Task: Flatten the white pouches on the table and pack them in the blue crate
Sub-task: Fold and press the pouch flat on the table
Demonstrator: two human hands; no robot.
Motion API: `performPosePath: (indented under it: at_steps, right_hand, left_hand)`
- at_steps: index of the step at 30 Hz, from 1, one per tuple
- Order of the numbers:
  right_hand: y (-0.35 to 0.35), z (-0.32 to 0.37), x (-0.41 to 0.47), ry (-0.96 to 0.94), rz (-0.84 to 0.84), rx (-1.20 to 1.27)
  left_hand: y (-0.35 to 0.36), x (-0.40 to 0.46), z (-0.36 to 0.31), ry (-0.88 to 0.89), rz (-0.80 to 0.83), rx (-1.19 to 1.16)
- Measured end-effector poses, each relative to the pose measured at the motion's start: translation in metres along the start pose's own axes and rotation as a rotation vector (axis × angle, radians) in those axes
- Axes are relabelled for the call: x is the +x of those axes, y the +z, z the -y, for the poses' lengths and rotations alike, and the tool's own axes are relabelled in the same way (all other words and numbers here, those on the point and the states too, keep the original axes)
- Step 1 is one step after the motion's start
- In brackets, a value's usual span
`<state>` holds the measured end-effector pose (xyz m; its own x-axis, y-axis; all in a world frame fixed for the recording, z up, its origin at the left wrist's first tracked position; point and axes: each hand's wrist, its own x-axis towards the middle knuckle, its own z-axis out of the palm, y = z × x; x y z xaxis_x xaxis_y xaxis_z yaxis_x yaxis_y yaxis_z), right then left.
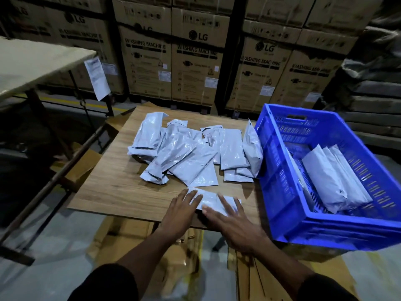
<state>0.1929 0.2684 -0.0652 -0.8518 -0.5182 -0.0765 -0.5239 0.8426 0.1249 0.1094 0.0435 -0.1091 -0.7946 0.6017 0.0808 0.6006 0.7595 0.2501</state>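
A white pouch (210,199) lies crosswise near the front edge of the wooden table (112,187). My left hand (182,210) presses its left end with straight fingers. My right hand (227,218) presses its right half, fingers spread flat. Behind it lies a loose pile of several white pouches (186,153), and one pouch (252,148) leans against the blue crate (280,192). The crate stands at the table's right and holds several flattened pouches (334,183) stacked on edge.
Stacked cardboard washing-machine boxes (195,61) form a wall behind the table. Another table (32,61) with a hanging paper sheet stands at the left. Flattened cardboard (121,235) lies on the floor under the table's front edge.
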Motion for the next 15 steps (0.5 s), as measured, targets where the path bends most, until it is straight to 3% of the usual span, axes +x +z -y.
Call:
performPosePath:
  at_steps: [3,6,9,15]
  right_hand:
    - [-0.003,-0.001,-0.004,-0.185,0.047,-0.199]
    - [-0.012,-0.014,0.007,-0.192,0.008,-0.159]
    - [-0.039,-0.011,0.019,-0.058,-0.225,0.082]
    - [-0.06,-0.025,0.034,0.289,-0.36,0.774]
  left_hand:
    - [-0.011,0.0,-0.001,-0.046,-0.003,-0.019]
    - [-0.013,0.001,-0.001,-0.091,-0.029,-0.031]
    - [-0.016,-0.002,-0.004,-0.113,-0.153,-0.023]
    - [-0.026,-0.016,-0.007,-0.059,-0.349,-0.001]
